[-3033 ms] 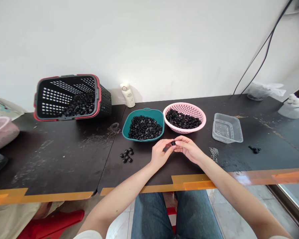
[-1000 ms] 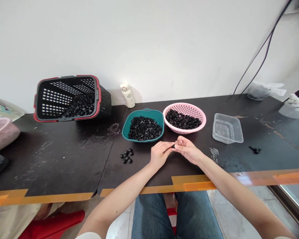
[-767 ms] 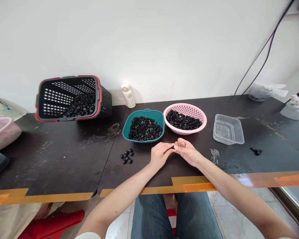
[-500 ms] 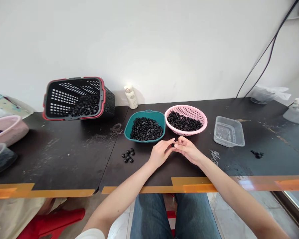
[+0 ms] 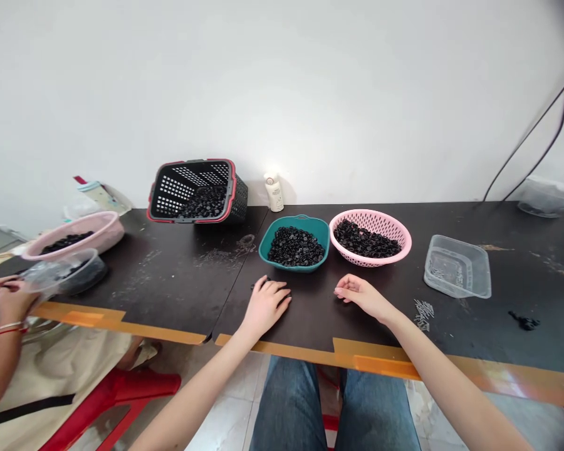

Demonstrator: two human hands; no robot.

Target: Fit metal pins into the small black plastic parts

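Observation:
My left hand [image 5: 266, 304] lies palm down on the black tabletop, its fingers spread. It covers the spot where the small group of black round pieces lay, and only a sliver of black shows at its fingertips. My right hand [image 5: 361, 295] rests apart from it, fingers loosely curled, with nothing visible in them. Above the hands, a teal bowl [image 5: 294, 262] and a pink colander [image 5: 370, 257] both hold heaps of black round pieces. Neither hand touches them.
To the right are a clear plastic tray [image 5: 457, 266], loose metal pins [image 5: 423, 314] and a small black clump [image 5: 524, 321]. A tilted black-and-red basket [image 5: 197, 191] holds black pieces. At the left, a co-worker's hands [image 5: 10, 300] hold a clear container beside a pink basin [image 5: 73, 235].
My hands have parted from their pinch at the middle, and the left has dropped onto the table. The view has swung left, bringing a co-worker's hands and a pink basin into sight.

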